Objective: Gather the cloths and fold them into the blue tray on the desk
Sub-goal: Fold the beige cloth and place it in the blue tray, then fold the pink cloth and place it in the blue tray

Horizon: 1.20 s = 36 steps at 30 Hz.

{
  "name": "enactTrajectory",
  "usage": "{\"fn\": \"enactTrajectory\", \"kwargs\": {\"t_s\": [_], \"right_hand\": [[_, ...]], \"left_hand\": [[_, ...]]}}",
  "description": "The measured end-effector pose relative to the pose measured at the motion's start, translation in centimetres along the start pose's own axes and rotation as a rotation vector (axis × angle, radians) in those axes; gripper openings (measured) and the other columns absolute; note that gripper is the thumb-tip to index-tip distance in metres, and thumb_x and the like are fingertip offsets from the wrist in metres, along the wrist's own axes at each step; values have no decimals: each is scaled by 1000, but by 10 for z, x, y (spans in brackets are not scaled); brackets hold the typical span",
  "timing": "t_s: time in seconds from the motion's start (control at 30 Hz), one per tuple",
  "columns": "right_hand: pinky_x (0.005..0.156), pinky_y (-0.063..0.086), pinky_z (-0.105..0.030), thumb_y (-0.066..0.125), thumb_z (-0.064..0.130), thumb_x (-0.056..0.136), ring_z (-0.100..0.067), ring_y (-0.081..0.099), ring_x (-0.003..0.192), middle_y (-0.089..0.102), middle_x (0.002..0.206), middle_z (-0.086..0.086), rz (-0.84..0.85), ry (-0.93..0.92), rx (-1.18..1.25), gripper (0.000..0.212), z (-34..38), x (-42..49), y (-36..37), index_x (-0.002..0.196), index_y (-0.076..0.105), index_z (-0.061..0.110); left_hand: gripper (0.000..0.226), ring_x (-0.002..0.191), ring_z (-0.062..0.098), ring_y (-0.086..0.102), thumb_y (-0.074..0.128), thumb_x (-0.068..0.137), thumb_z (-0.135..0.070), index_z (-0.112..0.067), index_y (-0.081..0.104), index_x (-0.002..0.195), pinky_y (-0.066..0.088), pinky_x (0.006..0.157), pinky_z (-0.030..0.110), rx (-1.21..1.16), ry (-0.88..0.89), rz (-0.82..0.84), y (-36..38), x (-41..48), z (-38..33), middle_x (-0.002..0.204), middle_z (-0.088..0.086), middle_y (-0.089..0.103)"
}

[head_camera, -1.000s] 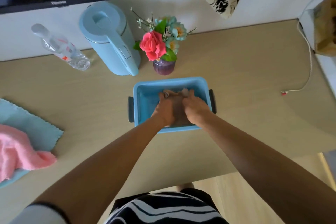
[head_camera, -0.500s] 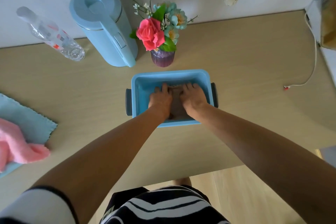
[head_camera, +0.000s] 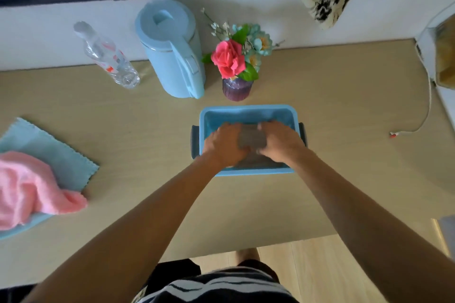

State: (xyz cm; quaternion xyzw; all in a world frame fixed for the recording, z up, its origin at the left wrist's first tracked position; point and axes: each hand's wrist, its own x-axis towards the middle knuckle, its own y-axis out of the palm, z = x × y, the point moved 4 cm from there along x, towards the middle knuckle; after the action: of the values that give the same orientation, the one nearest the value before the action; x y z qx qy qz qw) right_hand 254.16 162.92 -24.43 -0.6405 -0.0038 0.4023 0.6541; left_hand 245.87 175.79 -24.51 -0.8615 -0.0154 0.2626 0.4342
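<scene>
1. Both forearms reach forward from the near edge of the surface [head_camera: 344, 155] and converge over the blue tray [head_camera: 246, 108], wrists low at its near wall.
2. The left grip [head_camera: 222, 142] sits knuckles-up in the tray's left half, its fingers curled down round the left edge of the grey cloth [head_camera: 252, 136].
3. The right grip [head_camera: 280, 142] mirrors it in the right half, fingers curled onto the cloth's right edge and the thumb lying across the top. There is some motion blur here.
4. The grey cloth lies inside the tray, between the two grips. I see nothing else in the tray.
5. Well to the left of the tray, a pink cloth [head_camera: 32, 184] lies bunched on a flat light blue cloth [head_camera: 56, 155], both on the surface.
6. Just behind the tray stands a vase of flowers [head_camera: 236, 64]. A blue kettle [head_camera: 172, 51] and a clear bottle [head_camera: 108, 56] stand behind it to the left.
</scene>
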Motion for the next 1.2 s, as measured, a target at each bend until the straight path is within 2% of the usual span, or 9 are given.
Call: {"fn": "enactTrajectory", "kwargs": {"t_s": [0.07, 0.2, 0.3, 0.47, 0.7, 0.8, 0.93, 1.07, 1.2], "right_hand": [[94, 51, -41, 79, 34, 80, -25, 62, 112, 60, 125, -4, -81, 31, 233, 56, 7, -18, -9, 129, 55, 19], [86, 54, -38, 86, 20, 73, -17, 64, 85, 65, 104, -2, -294, -20, 571, 54, 52, -50, -14, 121, 63, 13], [90, 53, -41, 85, 15, 74, -17, 66, 95, 67, 110, -3, -353, -105, 685, 57, 105, -63, -6, 124, 61, 14], [93, 53, -31, 82, 13, 79, -10, 64, 107, 62, 124, 1, -359, -264, 778, 62, 196, -72, 17, 135, 55, 16], [95, 52, -33, 77, 9, 84, -14, 62, 111, 60, 130, -3, -268, -352, 767, 61, 294, -80, 50, 139, 51, 15], [93, 52, -30, 76, 11, 85, -12, 62, 109, 60, 130, -1, -228, -374, 749, 59, 325, -83, 64, 139, 52, 15], [88, 54, -28, 75, 8, 86, -12, 65, 103, 61, 124, -3, -253, -406, 750, 53, 358, -93, 81, 134, 55, 14], [84, 54, -27, 75, 7, 85, -12, 66, 98, 62, 119, -2, -286, -420, 744, 51, 373, -100, 94, 132, 56, 14], [85, 55, -30, 75, 7, 85, -13, 66, 100, 62, 118, -2, -291, -391, 755, 49, 375, -101, 102, 130, 57, 15]], "left_hand": [[45, 98, 25, 66, 75, 81, -36, -19, 63, 121, 54, 86, 38, -217, 8, -130, -20, -27, 10, 113, 3, 65], [29, 76, 15, 66, 77, 83, -24, -13, 67, 108, 54, 74, 29, -473, 21, -327, -54, -88, 49, 92, -2, 68], [26, 84, 12, 68, 76, 84, -24, -16, 68, 108, 54, 70, 23, -552, -36, -409, -71, -127, 93, 94, -4, 70], [26, 95, 4, 65, 74, 86, -29, -21, 67, 110, 55, 73, 22, -572, -155, -552, -83, -178, 178, 101, -9, 69], [33, 112, 26, 56, 75, 85, -25, -15, 69, 115, 45, 98, 34, -433, -344, -708, -75, -222, 296, 121, 5, 58], [40, 135, 32, 31, 71, 85, -32, -25, 66, 124, 34, 110, 42, -258, -481, -629, -63, -228, 338, 141, 11, 43], [50, 142, 39, 18, 61, 89, -46, -34, 55, 138, 32, 114, 47, -103, -572, -384, -41, -229, 379, 152, 15, 28], [68, 139, 37, 24, 59, 89, -49, -21, 39, 148, 37, 112, 47, -117, -551, -250, -30, -227, 403, 148, 10, 35], [60, 123, 30, 45, 66, 88, -41, -15, 51, 140, 40, 106, 40, -221, -438, -460, -44, -237, 405, 137, 4, 53]]}}
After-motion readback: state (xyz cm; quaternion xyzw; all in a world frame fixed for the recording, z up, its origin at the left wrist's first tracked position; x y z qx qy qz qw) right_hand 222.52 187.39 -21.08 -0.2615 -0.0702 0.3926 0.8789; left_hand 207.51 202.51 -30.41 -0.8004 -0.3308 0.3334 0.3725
